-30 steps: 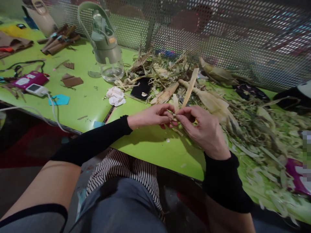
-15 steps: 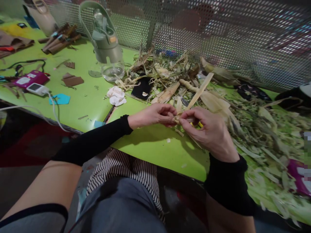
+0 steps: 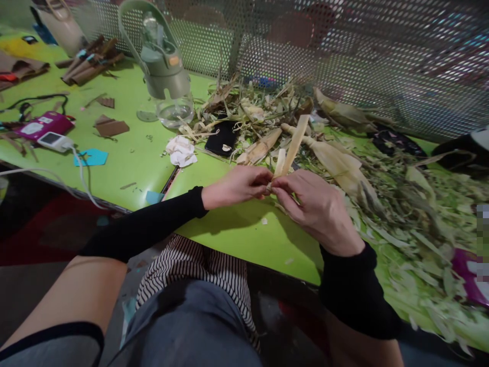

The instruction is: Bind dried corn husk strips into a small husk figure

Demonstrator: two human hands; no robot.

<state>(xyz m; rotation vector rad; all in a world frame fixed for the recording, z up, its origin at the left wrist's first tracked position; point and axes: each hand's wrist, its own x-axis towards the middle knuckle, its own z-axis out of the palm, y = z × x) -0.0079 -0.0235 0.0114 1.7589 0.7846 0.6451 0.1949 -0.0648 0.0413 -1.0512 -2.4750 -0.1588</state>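
Observation:
My left hand (image 3: 240, 186) and my right hand (image 3: 314, 206) meet over the green tabletop (image 3: 229, 229), fingertips nearly touching. Both pinch a small folded piece of pale corn husk, mostly hidden by the fingers. A long husk strip (image 3: 297, 140) rises upright from between them, beside a shorter husk end (image 3: 280, 161). Behind my fingers lie a whole dried husk (image 3: 263, 146) and a larger twisted husk (image 3: 330, 158). A black phone (image 3: 222, 138) rests just beyond my left hand, with a husk scrap on it.
Husk shreds (image 3: 412, 224) cover the right side. A perforated metal screen (image 3: 344, 61) stands along the back. To the left are a green-lidded bottle (image 3: 168, 76), crumpled tissue (image 3: 181, 151), a white-cabled device (image 3: 55, 141), a purple packet (image 3: 45, 125) and brown rolls (image 3: 91, 61).
My right hand has moved slightly left and turned over the fingertips. The long husk strip has swung from leaning right to more upright.

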